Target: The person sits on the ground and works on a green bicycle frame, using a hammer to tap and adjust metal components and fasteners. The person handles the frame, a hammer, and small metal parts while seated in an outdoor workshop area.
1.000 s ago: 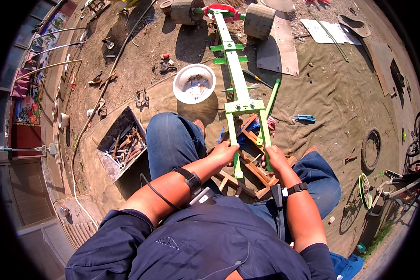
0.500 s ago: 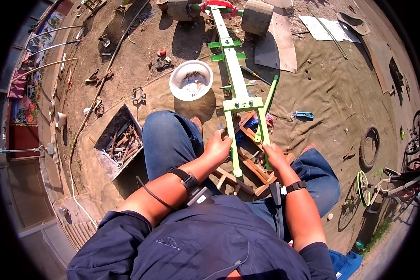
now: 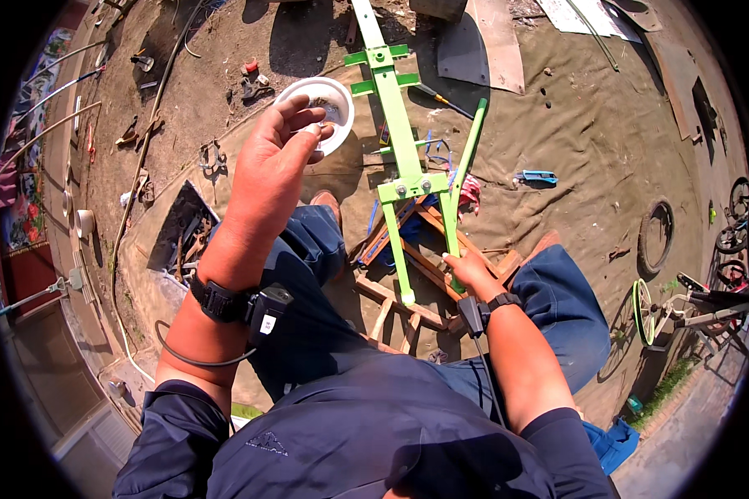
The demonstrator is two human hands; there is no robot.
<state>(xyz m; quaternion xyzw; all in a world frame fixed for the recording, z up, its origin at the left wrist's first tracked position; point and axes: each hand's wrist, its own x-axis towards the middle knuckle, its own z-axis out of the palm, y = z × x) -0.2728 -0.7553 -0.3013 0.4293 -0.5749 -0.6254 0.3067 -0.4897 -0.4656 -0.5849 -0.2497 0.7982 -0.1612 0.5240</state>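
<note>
Blue utility knife [image 3: 537,177] on brown ground cloth [image 3: 574,218], right of and beyond right fingers [image 3: 459,266]. Farther right of them, black tyre [image 3: 644,239], then bicycle [image 3: 711,317]. Red-and-white cloth [image 3: 469,193] near, just beyond same fingers; screwdriver [image 3: 453,106] farther beyond. Lower left of left fingers [image 3: 298,150], tray [image 3: 168,237] with rusty tools [image 3: 193,241]. Straight left of them, long thin pole [image 3: 146,137].

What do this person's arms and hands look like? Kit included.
Navy sleeves end near the elbows; no gloves on the left hand or right hand. Black straps on both wrists. Left-wrist box: dark, white label, looping dark cable. Right-wrist box: dark, with its own dark lead.
</note>
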